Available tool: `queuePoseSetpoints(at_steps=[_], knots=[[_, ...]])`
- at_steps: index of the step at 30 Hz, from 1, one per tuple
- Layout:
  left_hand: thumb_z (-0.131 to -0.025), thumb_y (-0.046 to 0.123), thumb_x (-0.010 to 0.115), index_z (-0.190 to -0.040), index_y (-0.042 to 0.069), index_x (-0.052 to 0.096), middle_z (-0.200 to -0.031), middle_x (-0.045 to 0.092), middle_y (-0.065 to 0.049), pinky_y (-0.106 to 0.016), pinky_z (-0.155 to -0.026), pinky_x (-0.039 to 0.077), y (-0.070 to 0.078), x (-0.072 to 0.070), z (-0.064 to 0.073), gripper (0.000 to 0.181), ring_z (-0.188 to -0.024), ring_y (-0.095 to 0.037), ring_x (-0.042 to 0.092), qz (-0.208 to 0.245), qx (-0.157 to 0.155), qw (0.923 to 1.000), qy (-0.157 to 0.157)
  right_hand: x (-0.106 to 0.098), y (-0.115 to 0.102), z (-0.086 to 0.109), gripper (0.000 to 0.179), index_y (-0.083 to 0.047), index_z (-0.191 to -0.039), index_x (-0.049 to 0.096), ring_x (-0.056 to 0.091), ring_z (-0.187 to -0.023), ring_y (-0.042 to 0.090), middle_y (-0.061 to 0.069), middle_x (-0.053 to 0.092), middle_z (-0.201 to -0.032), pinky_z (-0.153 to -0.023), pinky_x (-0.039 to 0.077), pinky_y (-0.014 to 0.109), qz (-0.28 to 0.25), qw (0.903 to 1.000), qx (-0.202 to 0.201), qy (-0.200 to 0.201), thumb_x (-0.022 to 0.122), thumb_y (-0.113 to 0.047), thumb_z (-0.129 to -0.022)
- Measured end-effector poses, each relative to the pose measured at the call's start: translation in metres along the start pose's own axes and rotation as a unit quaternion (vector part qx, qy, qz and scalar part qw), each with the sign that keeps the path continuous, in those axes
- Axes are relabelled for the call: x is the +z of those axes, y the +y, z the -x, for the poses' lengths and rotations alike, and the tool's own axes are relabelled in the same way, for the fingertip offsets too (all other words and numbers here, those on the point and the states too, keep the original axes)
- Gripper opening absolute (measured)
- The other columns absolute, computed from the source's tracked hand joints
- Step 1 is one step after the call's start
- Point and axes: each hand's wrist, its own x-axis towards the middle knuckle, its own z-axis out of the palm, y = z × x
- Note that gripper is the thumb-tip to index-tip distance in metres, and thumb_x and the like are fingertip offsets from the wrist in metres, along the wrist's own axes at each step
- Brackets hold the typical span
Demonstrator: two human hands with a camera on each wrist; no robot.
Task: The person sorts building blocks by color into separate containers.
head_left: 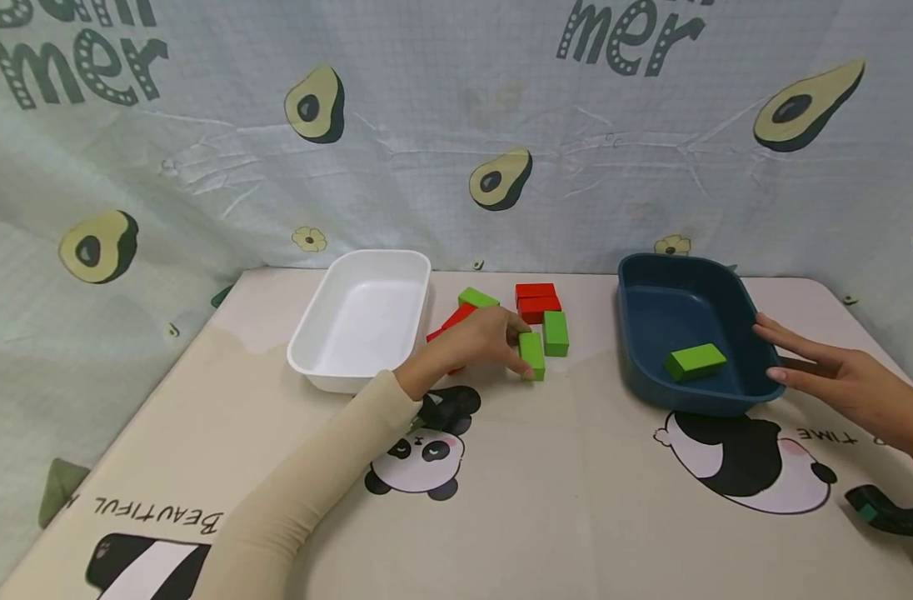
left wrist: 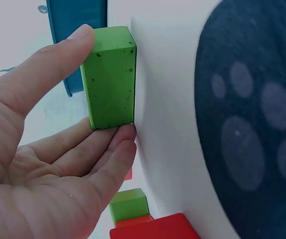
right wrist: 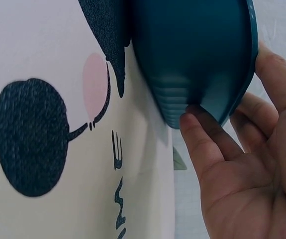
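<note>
Between thumb and fingertips, my left hand pinches a green block by its ends, low over the table; the left wrist view shows the block's scuffed long face. My right hand touches the right side of a dark blue tub, fingers extended. In the right wrist view its fingertips lie against the tub's outer wall. Inside the tub is another green block. Beside the left hand are a green block and red blocks. More red blocks are partly hidden behind that hand.
A white tub stands to the left of the blocks. Behind the left hand lies a green block. A dark strap-like object shows at the right edge. The patterned cloth rises behind the table.
</note>
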Motion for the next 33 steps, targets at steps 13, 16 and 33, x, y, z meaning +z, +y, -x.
queuePoseSetpoints(at_steps=[13, 16, 33], knots=[[-0.078, 0.024, 0.091, -0.130, 0.007, 0.069, -0.111, 0.071, -0.005, -0.022, -0.073, 0.051, -0.002, 0.000, 0.002, 0.059, -0.099, -0.018, 0.055, 0.017, -0.011, 0.9998, 0.008, -0.001, -0.002, -0.001, 0.068, -0.030, -0.163, 0.017, 0.029, -0.131, 0.070, -0.035, 0.006, -0.157, -0.094, 0.024, 0.088, 0.002, 1.0000, 0.001, -0.001, 0.054, -0.025, -0.107], [-0.078, 0.023, 0.091, -0.133, 0.008, 0.068, -0.116, 0.070, -0.005, -0.022, -0.076, 0.051, -0.002, 0.000, 0.006, 0.062, -0.101, -0.018, 0.055, 0.034, -0.014, 0.9993, 0.006, -0.001, -0.002, 0.000, 0.068, -0.030, -0.163, 0.016, 0.027, -0.133, 0.070, -0.032, 0.005, -0.158, -0.095, 0.021, 0.088, 0.000, 1.0000, 0.002, -0.001, 0.054, -0.025, -0.107], [-0.081, 0.008, 0.086, -0.138, 0.002, 0.058, -0.131, 0.064, -0.008, -0.027, -0.105, 0.050, 0.001, -0.001, 0.019, 0.064, -0.121, -0.022, 0.060, 0.109, 0.024, 0.9938, -0.009, -0.001, 0.002, -0.002, 0.067, -0.031, -0.163, 0.017, 0.027, -0.132, 0.070, -0.034, 0.006, -0.157, -0.094, 0.022, 0.088, -0.002, 1.0000, 0.005, -0.003, 0.054, -0.027, -0.107]])
